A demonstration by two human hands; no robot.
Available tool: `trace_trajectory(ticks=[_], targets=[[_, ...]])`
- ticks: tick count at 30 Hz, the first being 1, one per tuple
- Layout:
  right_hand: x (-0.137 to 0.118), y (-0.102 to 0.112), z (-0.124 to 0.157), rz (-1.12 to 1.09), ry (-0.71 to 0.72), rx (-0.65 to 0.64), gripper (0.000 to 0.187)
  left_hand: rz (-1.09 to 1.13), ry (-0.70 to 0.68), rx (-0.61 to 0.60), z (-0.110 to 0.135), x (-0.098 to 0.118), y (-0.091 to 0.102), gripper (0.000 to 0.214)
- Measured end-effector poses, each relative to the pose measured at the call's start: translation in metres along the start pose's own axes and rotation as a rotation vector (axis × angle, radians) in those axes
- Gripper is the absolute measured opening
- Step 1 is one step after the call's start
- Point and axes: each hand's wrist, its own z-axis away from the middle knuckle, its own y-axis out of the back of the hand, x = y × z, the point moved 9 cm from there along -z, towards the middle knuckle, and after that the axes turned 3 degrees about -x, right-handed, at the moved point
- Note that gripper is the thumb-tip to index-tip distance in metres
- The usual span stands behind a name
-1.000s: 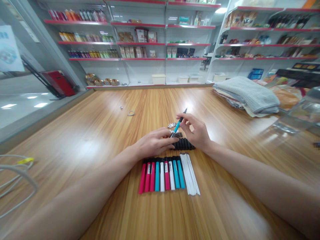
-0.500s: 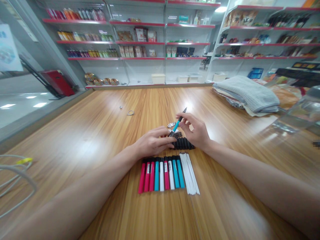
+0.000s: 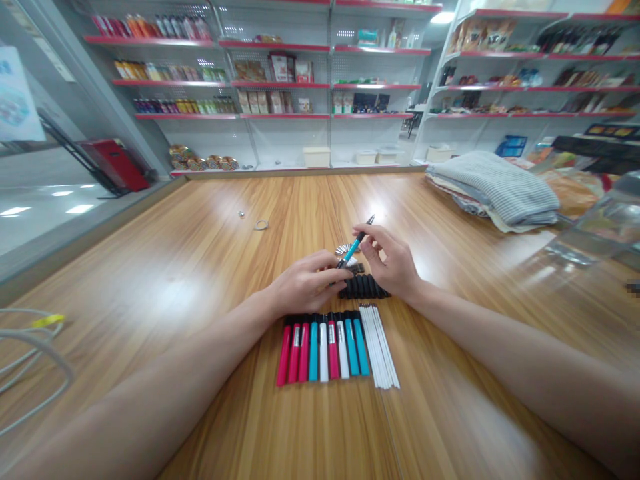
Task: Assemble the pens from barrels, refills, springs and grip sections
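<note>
A blue ballpoint pen (image 3: 352, 249) with a black grip slants up to the right, its silver tip at the top. My left hand (image 3: 313, 280) pinches its lower end. The fingers of my right hand (image 3: 389, 259) close on the black grip near the tip. Under the hands lie a row of black pen grips (image 3: 367, 287) and a fan of small silver tips (image 3: 344, 249). Nearer me is a row of red, white and blue pen barrels (image 3: 324, 352) with black tops. White refills (image 3: 381, 350) lie beside them on the right.
On the wooden table (image 3: 225, 413), a ring of wire (image 3: 261, 225) and a tiny metal piece (image 3: 241, 214) lie far left. Folded cloths (image 3: 495, 187) and a clear container (image 3: 595, 223) stand at right. White cable (image 3: 37, 343) loops in from the left edge; stocked shelves (image 3: 280, 85) stand behind.
My left fingers have shifted slightly on the pen's lower end. The pen and my right hand stay almost in place.
</note>
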Motion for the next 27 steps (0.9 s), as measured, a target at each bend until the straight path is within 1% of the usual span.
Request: trace_trajectory(ticks=[4,9,11,13,15,17,20,22,24,25,27], targets=[[0.002,0.001,0.000,0.016,-0.020,0.008,0.035,0.048,0.035,0.037,0.000,-0.003,0.004,0.028],[-0.003,-0.002,-0.001,0.033,0.011,-0.026,0.035,0.118,-0.039,-0.031,-0.002,0.002,-0.004,0.026],[-0.004,-0.003,-0.001,0.031,0.021,-0.040,0.036,0.130,-0.063,-0.023,-0.003,0.005,-0.004,0.023],[-0.003,-0.003,-0.001,0.030,0.015,-0.040,0.039,0.127,-0.048,-0.003,-0.002,0.004,-0.003,0.019],[-0.002,-0.001,0.000,0.038,0.004,-0.023,0.043,0.114,0.024,0.024,0.000,-0.003,-0.002,0.019],[-0.004,0.001,0.000,0.054,0.018,0.001,0.047,0.090,0.148,0.076,0.003,-0.016,0.003,0.020],[-0.018,0.001,0.001,0.074,0.113,-0.007,0.054,0.015,0.343,0.203,0.011,-0.038,0.016,0.021],[-0.031,-0.006,0.002,0.086,0.206,-0.074,0.055,-0.040,0.454,0.265,0.016,-0.049,0.025,0.023],[-0.040,-0.014,0.004,0.101,0.285,-0.158,0.054,-0.035,0.535,0.288,0.019,-0.056,0.030,0.023],[-0.043,-0.017,0.005,0.108,0.316,-0.192,0.053,0.003,0.561,0.289,0.020,-0.059,0.031,0.024],[-0.047,-0.021,0.007,0.122,0.366,-0.243,0.053,0.123,0.592,0.302,0.021,-0.063,0.030,0.031]])
